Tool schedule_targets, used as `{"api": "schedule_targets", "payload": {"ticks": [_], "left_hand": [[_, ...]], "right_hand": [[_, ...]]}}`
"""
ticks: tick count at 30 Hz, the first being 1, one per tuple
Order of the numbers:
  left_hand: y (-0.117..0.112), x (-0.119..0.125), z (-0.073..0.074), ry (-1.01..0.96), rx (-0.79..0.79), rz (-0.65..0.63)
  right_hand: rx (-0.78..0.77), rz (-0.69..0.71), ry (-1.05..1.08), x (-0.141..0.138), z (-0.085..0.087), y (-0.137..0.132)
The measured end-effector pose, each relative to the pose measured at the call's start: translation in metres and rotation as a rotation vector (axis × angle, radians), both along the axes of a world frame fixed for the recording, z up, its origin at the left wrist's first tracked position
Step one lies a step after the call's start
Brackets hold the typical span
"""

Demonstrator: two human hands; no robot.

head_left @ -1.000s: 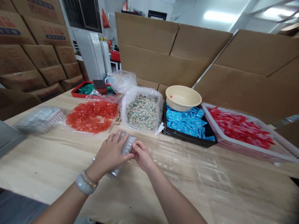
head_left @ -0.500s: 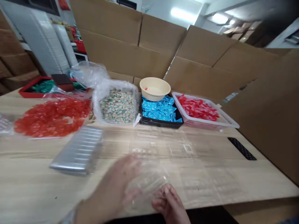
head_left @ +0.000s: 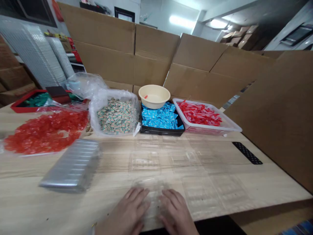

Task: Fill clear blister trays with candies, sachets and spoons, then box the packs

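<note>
Clear plastic blister tray (head_left: pixel 153 199), thin and see-through, with shallow moulded cavities, blurred at its edges, lying flat on the pale wood-grain table (head_left: pixel 24 173) near the front edge. Left hand (head_left: pixel 124 210) and right hand (head_left: pixel 177 212) side by side on top of it, both open, palms down, fingers spread, no closed grip. Other clear trays (head_left: pixel 202 192) just beside it on the right and ahead. Left of the hands, a stack of nested trays (head_left: pixel 72 166) lying on its side, near a bag of red sweets (head_left: pixel 46 133). Farther back, a black tray of blue sachets (head_left: pixel 158 119).
</note>
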State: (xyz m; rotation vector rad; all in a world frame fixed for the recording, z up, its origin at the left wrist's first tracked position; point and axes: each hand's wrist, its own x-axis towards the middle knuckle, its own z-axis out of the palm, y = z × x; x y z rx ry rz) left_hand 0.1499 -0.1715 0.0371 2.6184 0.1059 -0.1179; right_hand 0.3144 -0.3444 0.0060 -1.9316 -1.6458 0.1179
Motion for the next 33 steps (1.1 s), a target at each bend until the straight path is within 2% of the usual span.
{"api": "schedule_targets", "payload": {"ticks": [2,3,5,7,9,10,12,14,16,17,19,21,23,25,28,33], "left_hand": [[0.009,0.005,-0.013,-0.074,-0.063,0.214],[0.012,0.012,-0.02,-0.104,-0.099,0.348],[0.014,0.03,-0.032,-0.119,-0.178,0.546],[0.011,0.045,-0.035,-0.117,-0.24,0.597],[0.015,0.046,-0.022,-0.161,-0.221,0.593],[0.022,0.04,-0.01,-0.202,-0.173,0.597],[0.051,0.015,0.02,-0.304,0.003,0.595],[0.091,-0.019,0.047,-0.357,0.229,0.671],[0.127,-0.049,0.061,-0.219,0.399,0.865],[0.139,-0.059,0.064,-0.094,0.432,0.924],[0.15,-0.071,0.06,0.075,0.433,0.956],[0.148,-0.072,0.052,0.128,0.429,0.945],[0.143,-0.07,0.046,0.121,0.451,0.958],[0.14,-0.069,0.045,0.109,0.464,0.97],[0.141,-0.072,0.047,0.087,0.46,0.959],[0.145,-0.075,0.047,0.077,0.447,0.958]], "right_hand": [[-0.003,0.149,-0.175,-0.002,-0.01,0.001],[-0.007,0.172,-0.231,-0.003,-0.016,0.002],[-0.016,0.134,-0.296,-0.006,-0.024,0.003],[-0.034,0.058,-0.313,-0.007,-0.027,0.003],[-0.022,0.004,-0.305,-0.005,-0.023,0.001],[-0.001,-0.009,-0.29,-0.004,-0.018,0.001],[0.047,-0.01,-0.214,-0.003,-0.003,0.006],[0.075,-0.013,-0.049,-0.004,0.018,0.027],[0.086,-0.007,0.208,-0.013,0.037,0.071],[0.102,0.011,0.364,-0.021,0.045,0.101],[0.091,0.084,0.77,-0.044,0.054,0.168],[-0.025,0.122,1.32,-0.073,0.053,0.231],[-0.101,0.181,1.475,-0.099,0.044,0.274],[-0.125,0.222,1.546,-0.113,0.032,0.293],[-0.133,0.245,1.629,-0.114,0.02,0.291],[-0.155,0.22,1.623,-0.108,0.021,0.288]]}}
